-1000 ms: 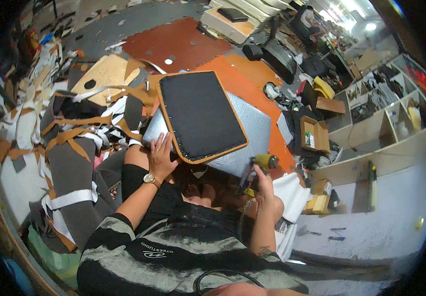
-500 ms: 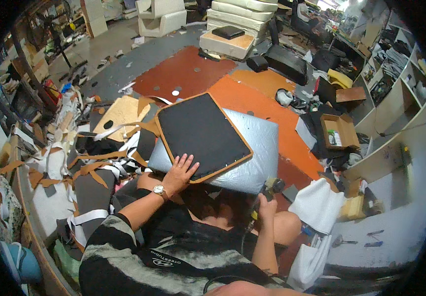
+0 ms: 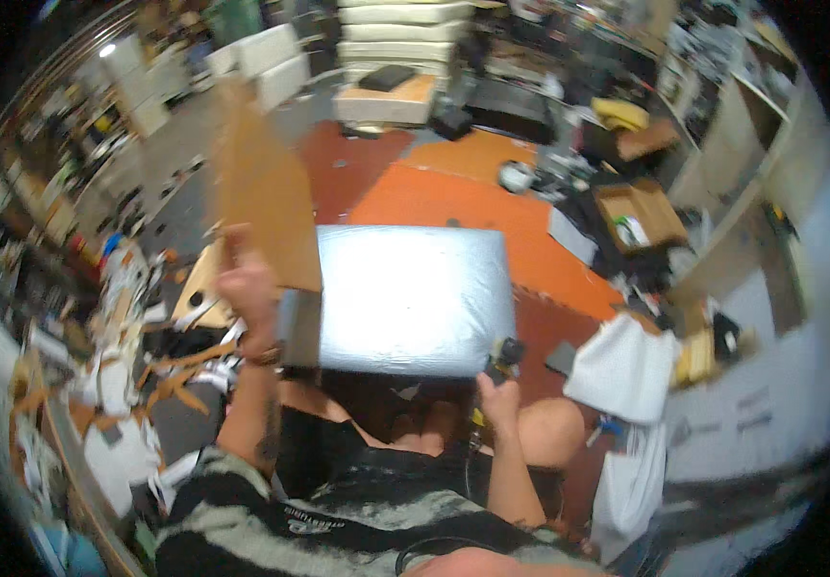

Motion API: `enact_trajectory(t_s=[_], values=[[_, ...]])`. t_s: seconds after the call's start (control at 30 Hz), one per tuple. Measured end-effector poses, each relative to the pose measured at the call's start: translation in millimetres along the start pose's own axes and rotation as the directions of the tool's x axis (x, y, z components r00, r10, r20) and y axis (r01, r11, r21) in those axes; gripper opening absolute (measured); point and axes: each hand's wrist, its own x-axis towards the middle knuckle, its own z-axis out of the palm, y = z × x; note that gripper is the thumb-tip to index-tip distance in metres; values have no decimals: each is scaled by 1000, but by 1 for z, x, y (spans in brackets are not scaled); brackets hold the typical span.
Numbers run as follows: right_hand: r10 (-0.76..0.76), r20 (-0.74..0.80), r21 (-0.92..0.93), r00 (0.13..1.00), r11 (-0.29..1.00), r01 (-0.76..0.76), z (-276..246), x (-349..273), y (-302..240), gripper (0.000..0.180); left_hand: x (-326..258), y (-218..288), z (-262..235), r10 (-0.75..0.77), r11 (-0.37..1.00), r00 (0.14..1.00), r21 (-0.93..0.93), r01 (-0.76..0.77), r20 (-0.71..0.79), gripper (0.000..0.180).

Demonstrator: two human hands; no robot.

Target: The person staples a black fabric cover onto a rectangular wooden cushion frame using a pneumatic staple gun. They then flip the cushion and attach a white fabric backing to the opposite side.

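My left hand (image 3: 247, 279) grips a tan-covered upholstered panel (image 3: 275, 207) by its near edge. The panel stands tilted on the left with its tan face showing, and motion blurs both it and the hand. To its right is a flat block wrapped in shiny silver film (image 3: 415, 298), level in front of my knees. My right hand (image 3: 498, 399) is closed around what looks like an air staple gun (image 3: 504, 358), close to the block's near right corner. From the gun a thin hose runs down toward my lap.
Tan and white fabric offcuts (image 3: 179, 385) pile up on the left. White folded cloth (image 3: 623, 373) lies by my right knee. An open cardboard box (image 3: 636, 216) stands farther right, near shelves (image 3: 761, 106). Cream foam blocks (image 3: 400, 43) are stacked at the back.
My left hand has gone from resting on the panel's black underside to gripping it. The panel has lifted off the silver block, swung left and turned its tan face into view. My right hand keeps the staple gun.
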Motion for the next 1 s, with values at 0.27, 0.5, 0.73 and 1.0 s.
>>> enact_trajectory(t_s=[0.27,0.5,0.73,1.0], values=[[8,-28,17,1000,1000,-8,2,-8,-26,46,-44,131,-20,-530,509,685,-458,729,501,54],[-14,59,138,998,990,6,-5,4,21,46,-156,187,66,-439,233,43,67,970,897,53],[64,102,218,993,972,-85,-16,-7,5,48,-216,168,114,-362,126,-202,263,957,910,57],[-65,-160,88,985,993,80,-16,42,75,32,28,158,181,-332,494,774,-599,630,540,47]])
